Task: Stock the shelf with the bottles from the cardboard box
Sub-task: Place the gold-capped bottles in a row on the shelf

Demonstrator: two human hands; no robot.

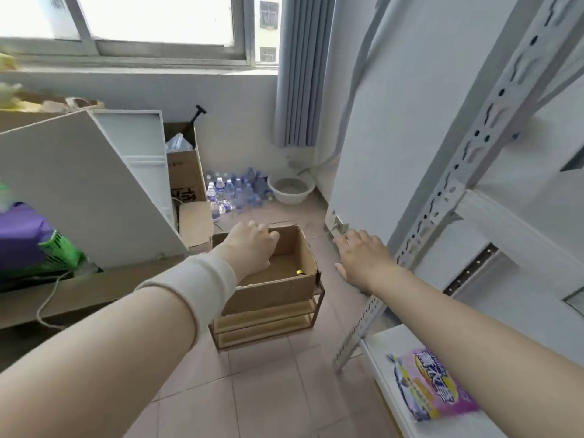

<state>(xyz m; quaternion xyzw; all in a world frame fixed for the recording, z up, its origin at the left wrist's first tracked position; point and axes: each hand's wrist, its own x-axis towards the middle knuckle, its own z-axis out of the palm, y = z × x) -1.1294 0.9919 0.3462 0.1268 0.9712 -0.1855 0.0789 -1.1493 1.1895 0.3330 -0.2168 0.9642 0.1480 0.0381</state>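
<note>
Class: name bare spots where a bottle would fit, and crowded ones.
Free: tan tiled floor in front of the brown cardboard box; white shelf board beside the purple packet. Crowded: corner with clear plastic bottles and white basin.

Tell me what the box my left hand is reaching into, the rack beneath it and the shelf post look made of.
Box: brown cardboard, matte, with a torn, frayed rim corner.
Rack: seemingly light wood slats in a dark frame, perhaps metal.
Shelf post: likely white-painted steel, smooth, with rows of punched slots.
</note>
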